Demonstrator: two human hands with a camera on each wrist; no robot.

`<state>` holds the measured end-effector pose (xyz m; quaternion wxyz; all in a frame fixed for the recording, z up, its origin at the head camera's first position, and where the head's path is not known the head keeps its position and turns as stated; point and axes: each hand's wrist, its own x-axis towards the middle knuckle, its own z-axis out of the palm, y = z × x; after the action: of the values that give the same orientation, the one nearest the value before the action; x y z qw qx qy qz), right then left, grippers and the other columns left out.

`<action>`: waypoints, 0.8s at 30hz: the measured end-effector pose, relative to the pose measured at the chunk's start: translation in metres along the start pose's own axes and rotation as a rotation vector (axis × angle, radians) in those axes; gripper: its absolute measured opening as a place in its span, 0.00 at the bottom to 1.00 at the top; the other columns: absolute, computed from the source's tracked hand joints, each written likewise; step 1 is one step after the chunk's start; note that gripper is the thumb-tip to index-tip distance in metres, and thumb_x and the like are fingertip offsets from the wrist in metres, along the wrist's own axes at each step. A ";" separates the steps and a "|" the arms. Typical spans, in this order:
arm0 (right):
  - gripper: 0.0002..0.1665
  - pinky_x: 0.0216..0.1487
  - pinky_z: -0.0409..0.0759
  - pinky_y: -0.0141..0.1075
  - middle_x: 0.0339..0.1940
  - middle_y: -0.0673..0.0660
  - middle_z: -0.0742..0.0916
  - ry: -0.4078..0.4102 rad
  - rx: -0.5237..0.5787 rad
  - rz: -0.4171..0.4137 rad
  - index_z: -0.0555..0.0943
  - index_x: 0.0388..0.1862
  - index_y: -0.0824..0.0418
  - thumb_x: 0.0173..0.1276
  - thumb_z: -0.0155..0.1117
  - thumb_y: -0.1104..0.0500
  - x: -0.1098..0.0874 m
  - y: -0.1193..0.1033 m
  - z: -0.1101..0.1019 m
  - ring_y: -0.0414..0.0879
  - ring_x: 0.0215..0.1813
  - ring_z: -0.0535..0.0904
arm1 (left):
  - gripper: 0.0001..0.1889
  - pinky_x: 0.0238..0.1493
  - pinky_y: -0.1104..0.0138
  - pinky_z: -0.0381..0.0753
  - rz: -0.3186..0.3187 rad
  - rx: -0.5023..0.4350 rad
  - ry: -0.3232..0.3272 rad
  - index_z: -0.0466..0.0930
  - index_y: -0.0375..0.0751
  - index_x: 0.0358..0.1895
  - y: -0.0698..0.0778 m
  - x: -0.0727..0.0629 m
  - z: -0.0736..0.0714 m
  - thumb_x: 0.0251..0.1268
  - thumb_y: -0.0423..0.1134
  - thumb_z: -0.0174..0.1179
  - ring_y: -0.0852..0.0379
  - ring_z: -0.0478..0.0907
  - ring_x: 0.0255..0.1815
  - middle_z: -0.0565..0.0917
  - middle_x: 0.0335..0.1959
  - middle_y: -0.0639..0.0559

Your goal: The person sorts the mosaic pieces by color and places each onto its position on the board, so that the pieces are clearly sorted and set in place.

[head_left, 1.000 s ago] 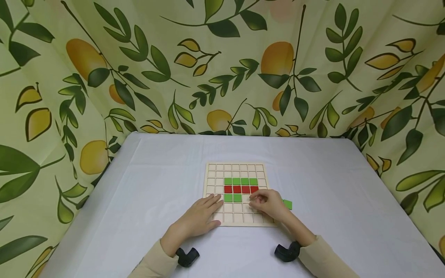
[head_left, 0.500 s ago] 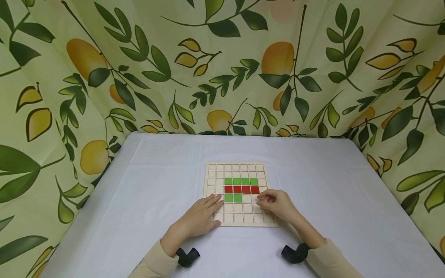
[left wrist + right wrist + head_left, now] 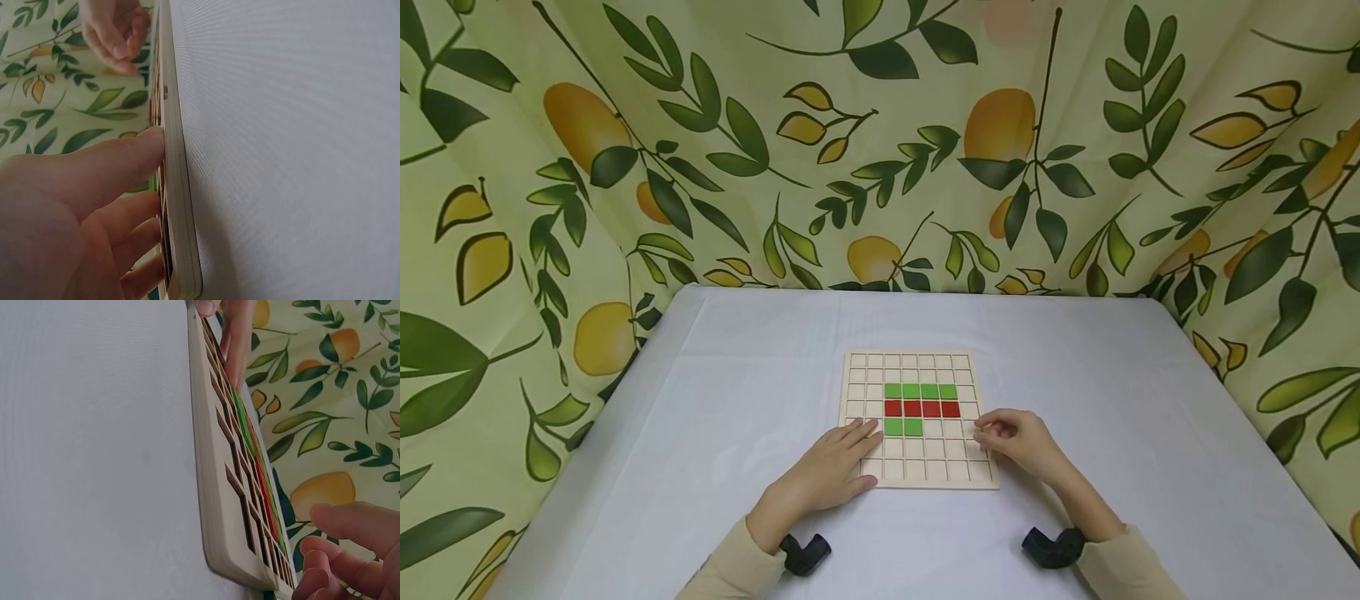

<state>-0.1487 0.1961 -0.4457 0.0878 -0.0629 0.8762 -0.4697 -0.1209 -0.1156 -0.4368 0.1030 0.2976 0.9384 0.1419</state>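
A pale wooden grid board point(image 3: 914, 472) lies flat on the table. Set in its cells are a row of green tiles point(image 3: 911, 392), a row of red tiles point(image 3: 912, 409) below, and two more green tiles point(image 3: 892, 427) under those. My left hand point(image 3: 829, 468) rests on the board's left side, fingers extended over the cells; the left wrist view has its thumb point(image 3: 131, 153) touching the near edge. Over the right edge hovers my right hand point(image 3: 1018, 442), its fingers loosely bent. Its thumb and fingers look apart in the right wrist view, with nothing seen between them.
A white cloth point(image 3: 760, 350) covers the table. Behind it hangs a curtain point(image 3: 917, 200) printed with leaves and fruit. Black curved devices sit at the left wrist point(image 3: 805, 556) and right wrist point(image 3: 1052, 548). A bit of green point(image 3: 269, 595) shows beside the board's corner.
My right hand has drawn rightward from the board's middle to its right edge. The loose green tile right of the board is now hidden in the head view. My left hand stays put.
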 end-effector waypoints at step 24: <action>0.16 0.22 0.68 0.25 0.23 0.50 0.77 -0.015 -0.098 -0.064 0.83 0.43 0.70 0.58 0.71 0.62 0.002 0.033 -0.044 0.31 0.23 0.67 | 0.32 0.76 0.49 0.62 -0.012 -0.006 -0.009 0.63 0.42 0.72 0.000 0.000 0.000 0.68 0.49 0.56 0.44 0.58 0.78 0.62 0.76 0.47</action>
<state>-0.1606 0.2500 -0.4490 0.0758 -0.0988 0.8951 -0.4281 -0.1211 -0.1156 -0.4374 0.1091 0.2922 0.9393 0.1428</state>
